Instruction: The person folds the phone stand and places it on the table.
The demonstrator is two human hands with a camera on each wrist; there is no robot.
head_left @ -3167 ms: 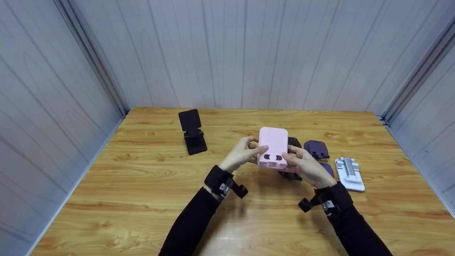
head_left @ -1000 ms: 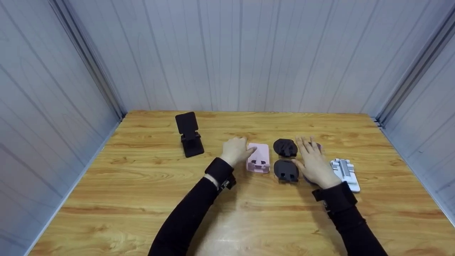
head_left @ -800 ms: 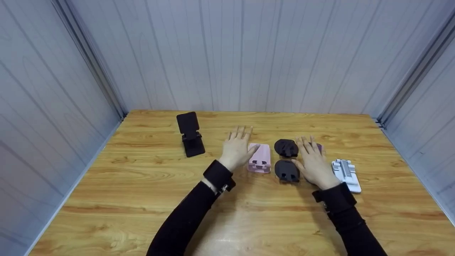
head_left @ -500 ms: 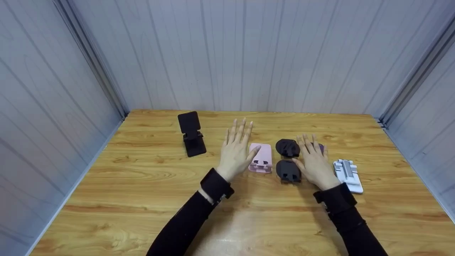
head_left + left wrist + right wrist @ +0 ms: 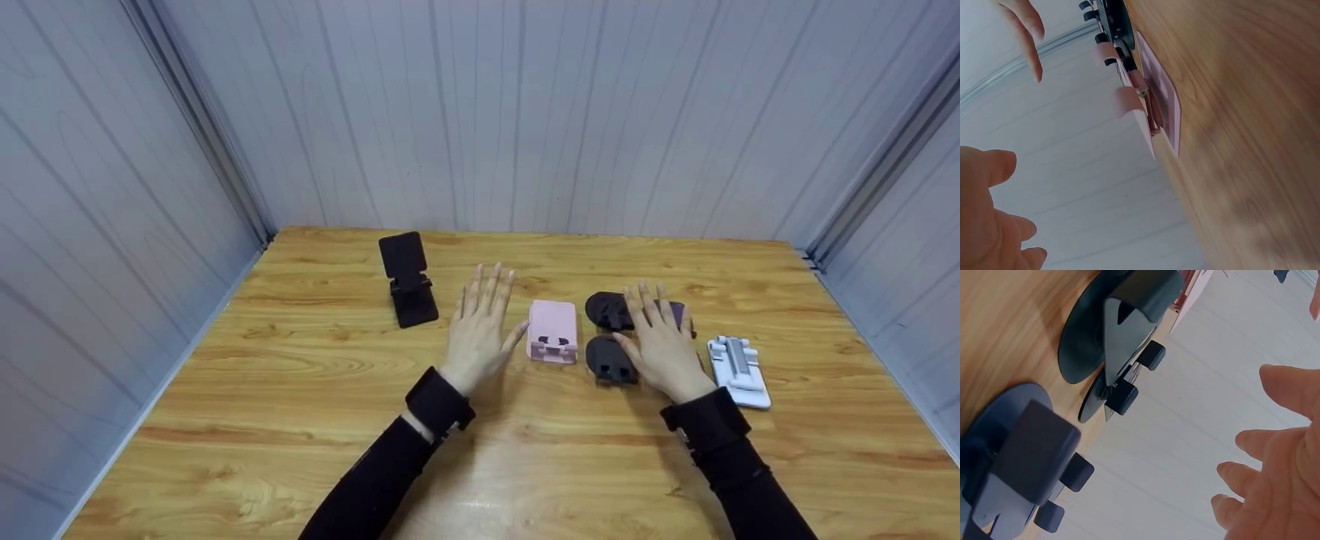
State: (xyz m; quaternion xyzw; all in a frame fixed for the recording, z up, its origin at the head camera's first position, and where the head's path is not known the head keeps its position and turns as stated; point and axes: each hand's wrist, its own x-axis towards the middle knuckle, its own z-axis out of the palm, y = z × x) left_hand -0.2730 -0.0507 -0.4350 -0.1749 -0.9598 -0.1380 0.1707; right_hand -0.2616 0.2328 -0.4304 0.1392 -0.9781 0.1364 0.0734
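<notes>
A pink folding phone stand (image 5: 553, 321) lies on the table, its folded plates showing from the side in the left wrist view. Just left of it hovers my left hand (image 5: 476, 341), palm down with straight, spread fingers, holding nothing. My right hand (image 5: 664, 354), also spread, is above the right-hand group and partly covers it. Beside its thumb are two rounded black phone stands, a front one (image 5: 609, 361) and a back one (image 5: 604, 310). A purple phone stand (image 5: 679, 312) peeks out behind its fingers. In the right wrist view a gap separates the hand (image 5: 1286, 478) from the stands.
An unfolded black phone stand (image 5: 406, 259) stands at the back left of the wooden table (image 5: 285, 390). A white phone stand (image 5: 741, 379) lies right of my right hand. Pale panel walls (image 5: 480, 112) enclose the back and sides.
Both hands held the pink phone stand raised; it now lies on the table, released. My left hand has straightened its fingers and drifted left; my right hand moved over the right-hand stands.
</notes>
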